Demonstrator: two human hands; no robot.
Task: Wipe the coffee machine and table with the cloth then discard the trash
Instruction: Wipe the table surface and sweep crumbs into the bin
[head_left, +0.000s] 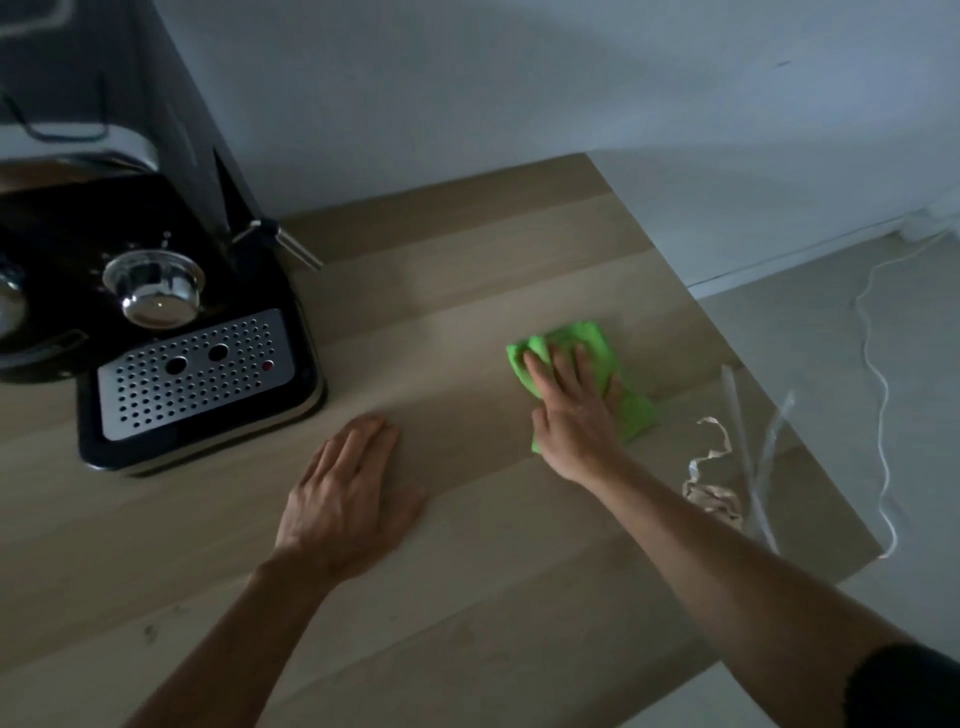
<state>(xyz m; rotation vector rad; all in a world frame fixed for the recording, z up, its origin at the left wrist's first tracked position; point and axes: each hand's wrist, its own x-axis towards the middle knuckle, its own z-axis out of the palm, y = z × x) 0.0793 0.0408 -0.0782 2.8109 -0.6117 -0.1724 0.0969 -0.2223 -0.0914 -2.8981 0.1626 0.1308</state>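
A black coffee machine (171, 291) with a perforated metal drip tray stands at the left of the light wooden table (467, 291). My right hand (571, 405) lies flat, fingers spread, pressing a bright green cloth (636, 410) onto the table right of centre. My left hand (348, 499) rests palm-down on the bare wood in front of the machine and holds nothing. Crumpled beige paper trash (714, 499) and clear plastic strips (758, 457) lie near the table's right edge, just right of the cloth.
The table's right edge and far right corner drop to a grey floor (831, 338), where a white cable (878, 389) trails. A pale wall (519, 93) runs behind the table. A metal steam wand (291, 247) sticks out from the machine's right side.
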